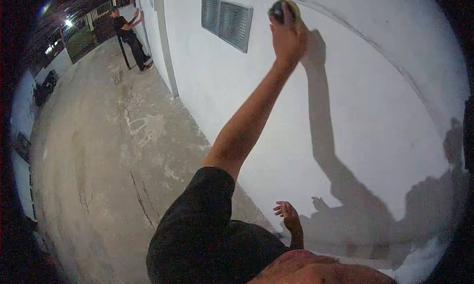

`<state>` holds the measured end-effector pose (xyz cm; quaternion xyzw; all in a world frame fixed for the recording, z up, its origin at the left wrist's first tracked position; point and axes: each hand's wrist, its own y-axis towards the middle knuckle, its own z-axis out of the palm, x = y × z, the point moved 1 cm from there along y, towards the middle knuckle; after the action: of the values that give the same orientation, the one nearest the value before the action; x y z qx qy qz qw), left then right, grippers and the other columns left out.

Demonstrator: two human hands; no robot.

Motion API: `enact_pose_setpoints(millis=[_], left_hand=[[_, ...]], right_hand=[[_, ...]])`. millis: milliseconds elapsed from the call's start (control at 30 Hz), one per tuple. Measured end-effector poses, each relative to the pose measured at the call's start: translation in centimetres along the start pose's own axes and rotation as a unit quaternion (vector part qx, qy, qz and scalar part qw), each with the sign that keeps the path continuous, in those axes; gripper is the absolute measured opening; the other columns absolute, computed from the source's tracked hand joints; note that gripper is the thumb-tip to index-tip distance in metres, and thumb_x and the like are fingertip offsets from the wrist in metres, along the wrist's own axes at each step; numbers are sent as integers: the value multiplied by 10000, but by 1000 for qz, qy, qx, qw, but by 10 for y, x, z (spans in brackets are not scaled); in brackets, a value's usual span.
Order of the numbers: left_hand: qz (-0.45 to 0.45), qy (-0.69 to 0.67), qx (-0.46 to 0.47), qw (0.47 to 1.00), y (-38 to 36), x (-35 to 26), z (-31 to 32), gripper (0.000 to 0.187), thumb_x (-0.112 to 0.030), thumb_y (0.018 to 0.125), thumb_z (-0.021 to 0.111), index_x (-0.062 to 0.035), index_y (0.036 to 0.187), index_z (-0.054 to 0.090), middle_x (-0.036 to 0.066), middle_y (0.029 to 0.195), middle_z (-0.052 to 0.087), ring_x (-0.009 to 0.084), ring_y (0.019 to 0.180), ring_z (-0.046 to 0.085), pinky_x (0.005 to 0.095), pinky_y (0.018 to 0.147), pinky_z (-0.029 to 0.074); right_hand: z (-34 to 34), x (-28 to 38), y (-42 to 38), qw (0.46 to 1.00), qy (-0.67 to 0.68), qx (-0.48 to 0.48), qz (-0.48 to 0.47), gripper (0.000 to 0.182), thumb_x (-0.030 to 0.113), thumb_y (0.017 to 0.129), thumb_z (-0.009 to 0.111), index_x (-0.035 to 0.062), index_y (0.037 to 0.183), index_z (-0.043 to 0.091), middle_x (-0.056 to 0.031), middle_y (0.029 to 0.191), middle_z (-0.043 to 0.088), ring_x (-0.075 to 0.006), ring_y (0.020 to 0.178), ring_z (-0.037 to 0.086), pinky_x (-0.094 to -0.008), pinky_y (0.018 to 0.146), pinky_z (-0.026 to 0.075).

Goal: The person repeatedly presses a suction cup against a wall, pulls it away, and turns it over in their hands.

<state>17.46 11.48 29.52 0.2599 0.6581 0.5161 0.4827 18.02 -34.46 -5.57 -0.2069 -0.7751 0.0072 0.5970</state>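
Observation:
My left hand [288,43] is raised high on the white wall [375,116], arm stretched out. Its fingers grip a round object with a dark middle and a yellow-green rim [285,12], held up at the wall surface; its exact kind does not show. The arm throws a long shadow to the right. Low down, close to the foot of the wall, my right hand [288,216] hangs with fingers loosely bent and apart, and nothing shows in it.
A louvred window [226,23] sits in the wall left of my raised hand. Concrete floor [108,150] with cracks and pale stains runs along the wall. Farther off, a person [131,34] in dark clothes has both hands on the wall. A motorbike [45,87] stands far left.

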Motion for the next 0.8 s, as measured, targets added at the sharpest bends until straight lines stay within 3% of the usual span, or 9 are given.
enact_pose_setpoints(millis=[67, 167, 233, 267, 300, 400, 500, 600, 800], left_hand=[[-40, -143, 3, 989, -20, -38, -24, 666, -327, 926, 433, -88, 1519, 245, 379, 1485, 172, 531, 1356, 286, 660, 1093, 223], [53, -42, 83, 994, -34, -3, -21, 686, -342, 921, 441, -145, 1536, 210, 329, 1510, 207, 484, 1390, 261, 663, 1094, 217], [-3, -20, 53, 998, -32, 52, -1, 710, -338, 925, 482, -148, 1541, 184, 304, 1459, 352, 487, 1332, 368, 625, 1088, 287], [29, -20, 55, 998, -18, 84, 4, 702, -348, 941, 469, -97, 1532, 185, 302, 1472, 334, 531, 1292, 391, 602, 1044, 368], [237, 156, -53, 957, -18, 132, 23, 683, -325, 951, 459, -61, 1522, 195, 341, 1470, 298, 562, 1289, 367, 575, 1014, 414], [59, 66, 33, 996, -42, 129, 34, 656, -319, 962, 429, -67, 1523, 203, 380, 1471, 246, 556, 1325, 319, 537, 1052, 393], [-46, -46, 65, 996, -72, 11, 5, 660, -391, 970, 350, -92, 1535, 188, 397, 1500, 111, 550, 1385, 197, 508, 1110, 326], [-31, -88, 55, 994, -80, -21, -5, 657, -376, 969, 373, -89, 1532, 197, 367, 1501, 174, 564, 1374, 208, 526, 1105, 327], [109, 252, 60, 960, -25, 29, 18, 660, -310, 951, 420, -26, 1510, 215, 318, 1506, 247, 578, 1361, 218, 577, 1086, 326]], right_hand=[[-3, -15, 8, 1000, -5, 7, 6, 462, 418, 1034, 355, 41, 1190, 572, -89, 962, 682, -160, 815, 629, -331, 764, 479], [-12, -33, 12, 999, 19, 24, 5, 444, 401, 1041, 386, 27, 1197, 566, -103, 983, 675, -169, 826, 634, -326, 770, 498], [-15, -24, 7, 1000, 22, 13, 4, 445, 399, 1041, 389, 21, 1198, 562, -107, 979, 670, -170, 826, 632, -330, 768, 503], [-19, -32, 5, 1000, 14, 5, -3, 454, 411, 1039, 387, 24, 1206, 555, -105, 971, 667, -179, 832, 632, -338, 765, 506], [-21, -36, 0, 1000, 19, 1, 0, 454, 411, 1039, 387, 24, 1206, 555, -105, 971, 667, -179, 832, 632, -338, 765, 506], [-23, -62, -3, 998, 39, -34, 23, 473, 433, 1039, 372, 30, 1215, 548, -110, 968, 667, -179, 829, 635, -336, 764, 507], [-51, -86, -20, 993, 106, -1, 54, 483, 442, 1040, 359, 33, 1221, 542, -118, 975, 666, -172, 830, 642, -336, 767, 513], [-68, -81, -41, 996, 41, -6, 75, 483, 442, 1042, 352, 36, 1220, 544, -116, 980, 663, -174, 836, 650, -330, 764, 515], [-80, -80, -61, 999, 2, 14, 41, 469, 432, 1045, 343, 49, 1221, 548, -104, 994, 667, -181, 838, 643, -319, 768, 509]])
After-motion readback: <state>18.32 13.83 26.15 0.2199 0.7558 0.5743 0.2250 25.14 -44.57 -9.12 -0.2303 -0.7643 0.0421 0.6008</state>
